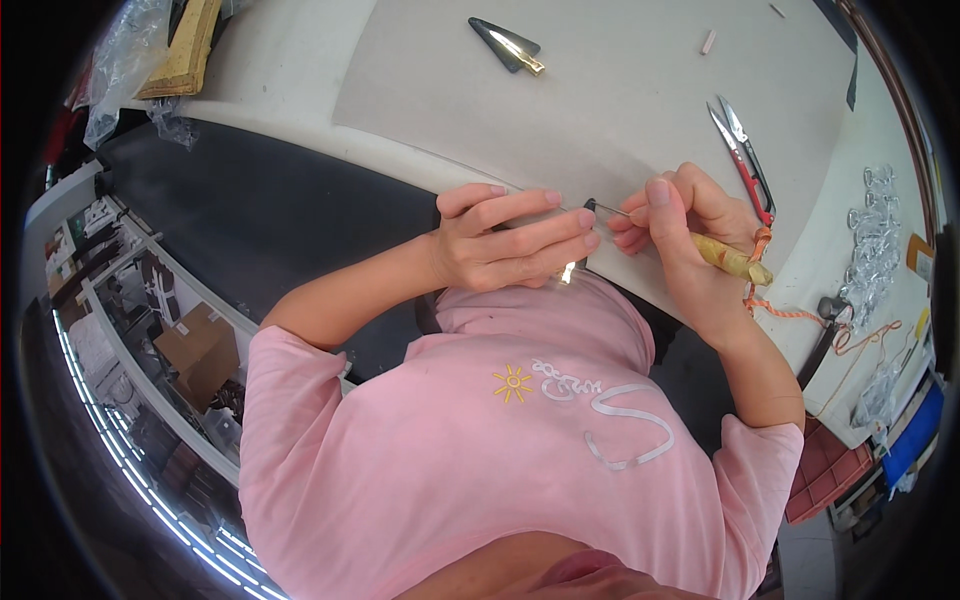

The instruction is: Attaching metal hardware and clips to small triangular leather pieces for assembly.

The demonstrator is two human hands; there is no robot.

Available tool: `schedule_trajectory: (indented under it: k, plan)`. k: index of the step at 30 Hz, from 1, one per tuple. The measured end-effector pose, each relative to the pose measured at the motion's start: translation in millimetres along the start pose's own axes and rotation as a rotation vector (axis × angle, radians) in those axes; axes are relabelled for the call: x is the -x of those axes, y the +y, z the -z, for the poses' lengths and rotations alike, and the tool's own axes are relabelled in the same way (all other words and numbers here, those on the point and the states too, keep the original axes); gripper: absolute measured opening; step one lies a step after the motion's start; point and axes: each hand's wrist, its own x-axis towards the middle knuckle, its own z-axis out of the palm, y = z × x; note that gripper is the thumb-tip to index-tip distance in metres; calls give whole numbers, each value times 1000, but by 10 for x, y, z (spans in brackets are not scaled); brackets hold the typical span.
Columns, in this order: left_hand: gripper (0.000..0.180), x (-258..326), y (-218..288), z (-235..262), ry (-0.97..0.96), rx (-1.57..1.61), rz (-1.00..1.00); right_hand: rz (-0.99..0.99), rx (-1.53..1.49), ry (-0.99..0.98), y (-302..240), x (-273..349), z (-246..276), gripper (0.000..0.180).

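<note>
My left hand is closed around a small piece with a black tip and a shiny gold metal part; the fingers hide most of it. In my right hand is an awl-like tool with a yellow wrapped handle. Its thin metal shaft meets the black tip beside my left fingertips. Farther off on the grey sheet lies a black triangular piece with a gold metal clip.
Scissors with red and black handles lie beyond my right hand, an orange cord at their end. Clear plastic pieces are at the right. Plastic wrap and a yellow block sit far left. A cardboard box is lower left.
</note>
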Motion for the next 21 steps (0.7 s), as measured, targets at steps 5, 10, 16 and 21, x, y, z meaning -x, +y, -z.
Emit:
schedule_trajectory:
  k: [5, 10, 16, 21]
  plan:
    - [24, -18, -8, -7, -9, -18, 2, 57, 14, -4, 33, -1, 10, 30]
    - [22, -30, -15, -29, 4, -45, -1, 146, 326, -141, -87, 13, 82, 22]
    - [24, -3, 32, 13, -5, -7, 37, 193, 284, -93, -2, 64, 32, 24]
    - [25, -29, 34, 10, 6, 14, 34, 41, -37, -4, 50, 27, 24, 27]
